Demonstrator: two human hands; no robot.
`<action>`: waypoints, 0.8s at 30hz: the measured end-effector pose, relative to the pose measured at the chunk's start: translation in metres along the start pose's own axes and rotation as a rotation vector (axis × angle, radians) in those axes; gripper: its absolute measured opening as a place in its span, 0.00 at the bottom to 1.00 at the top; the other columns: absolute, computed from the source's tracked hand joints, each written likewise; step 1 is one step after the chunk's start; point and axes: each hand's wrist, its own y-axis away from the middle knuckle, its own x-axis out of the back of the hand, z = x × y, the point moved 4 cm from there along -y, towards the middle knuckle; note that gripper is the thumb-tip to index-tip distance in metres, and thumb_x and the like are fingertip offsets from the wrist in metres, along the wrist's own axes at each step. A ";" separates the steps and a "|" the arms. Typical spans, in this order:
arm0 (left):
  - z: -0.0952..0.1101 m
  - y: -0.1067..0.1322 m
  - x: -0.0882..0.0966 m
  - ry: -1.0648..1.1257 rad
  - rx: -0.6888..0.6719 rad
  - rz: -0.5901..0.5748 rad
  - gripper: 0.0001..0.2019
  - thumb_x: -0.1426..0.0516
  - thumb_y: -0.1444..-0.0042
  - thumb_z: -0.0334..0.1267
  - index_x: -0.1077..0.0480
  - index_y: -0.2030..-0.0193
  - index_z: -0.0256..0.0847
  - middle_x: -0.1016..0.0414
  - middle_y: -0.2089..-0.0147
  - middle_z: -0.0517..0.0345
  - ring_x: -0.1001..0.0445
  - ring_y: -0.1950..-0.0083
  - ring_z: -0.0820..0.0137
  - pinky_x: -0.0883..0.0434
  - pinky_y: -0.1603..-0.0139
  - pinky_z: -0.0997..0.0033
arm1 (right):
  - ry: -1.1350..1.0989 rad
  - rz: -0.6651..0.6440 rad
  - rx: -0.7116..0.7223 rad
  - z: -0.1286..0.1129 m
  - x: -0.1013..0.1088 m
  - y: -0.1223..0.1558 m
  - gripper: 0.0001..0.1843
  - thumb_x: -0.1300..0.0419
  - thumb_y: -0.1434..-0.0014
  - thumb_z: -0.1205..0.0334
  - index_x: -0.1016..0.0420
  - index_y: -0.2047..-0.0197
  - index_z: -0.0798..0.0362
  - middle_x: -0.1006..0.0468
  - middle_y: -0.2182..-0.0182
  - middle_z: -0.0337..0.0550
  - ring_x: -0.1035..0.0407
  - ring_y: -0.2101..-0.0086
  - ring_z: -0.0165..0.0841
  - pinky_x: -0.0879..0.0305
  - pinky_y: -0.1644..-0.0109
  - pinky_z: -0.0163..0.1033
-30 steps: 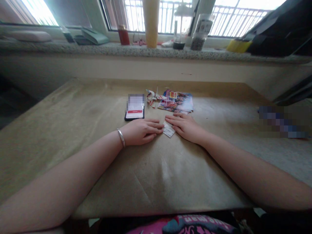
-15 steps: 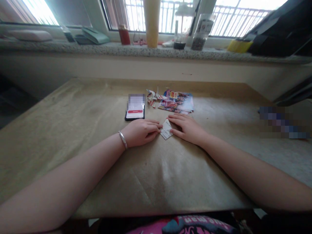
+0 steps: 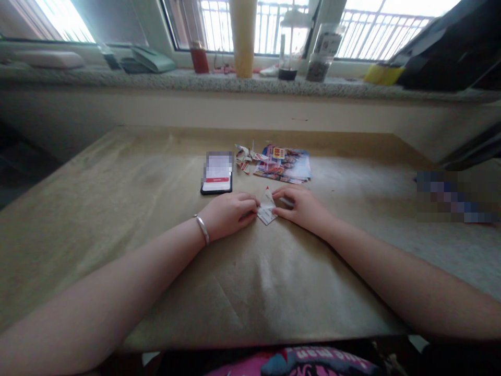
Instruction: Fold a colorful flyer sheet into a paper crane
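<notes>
Evidently mid-handling: paper point(image 3: 267, 214) lies on table point(image 3: 180, 292), between both hands, narrow tip pointing away from person. Left hand point(image 3: 229, 213), fingers curled, touches paper's left side; right hand point(image 3: 303, 206), thumb and fingers parted, touches its right. Firm pinch or light press, cannot tell. Hands flank paper probably to steady both edges. Beyond paper: phone point(image 3: 217, 177) leftward, screen up, perhaps for viewing; folded pieces point(image 3: 245, 153) and leaflets point(image 3: 291, 166), likely leaving space around paper.

Bright windows point(image 3: 270, 31) line the frame's top; beneath run a speckled sill point(image 3: 156, 82), pale wall point(image 3: 242, 107) and tan tabletop point(image 3: 254, 297).
</notes>
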 end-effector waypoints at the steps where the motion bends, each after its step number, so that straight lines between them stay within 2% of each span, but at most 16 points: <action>1: -0.001 0.000 -0.001 0.005 0.018 0.002 0.07 0.47 0.41 0.35 0.28 0.62 0.38 0.24 0.55 0.52 0.25 0.53 0.66 0.28 0.52 0.67 | -0.001 0.007 -0.014 0.001 0.000 0.000 0.09 0.34 0.50 0.61 0.24 0.64 0.52 0.21 0.61 0.45 0.28 0.58 0.37 0.34 0.50 0.45; 4: -0.002 -0.003 -0.002 0.002 0.073 0.005 0.06 0.45 0.41 0.36 0.28 0.64 0.38 0.25 0.59 0.53 0.26 0.56 0.67 0.29 0.54 0.69 | -0.004 0.019 -0.028 0.003 -0.001 -0.001 0.07 0.33 0.51 0.61 0.26 0.69 0.52 0.22 0.65 0.43 0.29 0.62 0.37 0.35 0.53 0.44; 8: 0.001 -0.007 -0.001 -0.058 0.146 -0.006 0.06 0.44 0.42 0.38 0.29 0.67 0.38 0.26 0.64 0.55 0.28 0.62 0.67 0.30 0.60 0.69 | -0.044 -0.002 -0.008 0.003 -0.002 -0.002 0.07 0.34 0.49 0.62 0.27 0.74 0.52 0.22 0.66 0.43 0.30 0.61 0.36 0.37 0.52 0.44; 11: 0.001 -0.008 -0.002 -0.057 0.200 0.004 0.06 0.43 0.43 0.38 0.30 0.67 0.38 0.28 0.65 0.55 0.29 0.62 0.66 0.31 0.59 0.67 | -0.038 -0.007 0.004 0.002 -0.002 -0.003 0.06 0.35 0.48 0.62 0.26 0.74 0.52 0.22 0.65 0.42 0.30 0.61 0.36 0.38 0.51 0.44; 16: -0.008 -0.008 -0.004 0.023 0.297 0.075 0.11 0.41 0.46 0.40 0.31 0.59 0.37 0.27 0.60 0.52 0.29 0.58 0.64 0.31 0.55 0.64 | 0.003 0.000 0.027 0.000 -0.002 -0.004 0.04 0.37 0.45 0.63 0.26 0.71 0.52 0.22 0.66 0.43 0.31 0.62 0.36 0.38 0.53 0.44; 24: -0.013 -0.008 -0.006 0.084 0.225 0.082 0.06 0.42 0.45 0.38 0.28 0.65 0.38 0.28 0.63 0.53 0.30 0.59 0.65 0.32 0.55 0.65 | -0.098 -0.051 0.174 0.000 -0.003 -0.003 0.02 0.38 0.45 0.63 0.26 0.68 0.51 0.22 0.61 0.43 0.30 0.58 0.34 0.37 0.49 0.43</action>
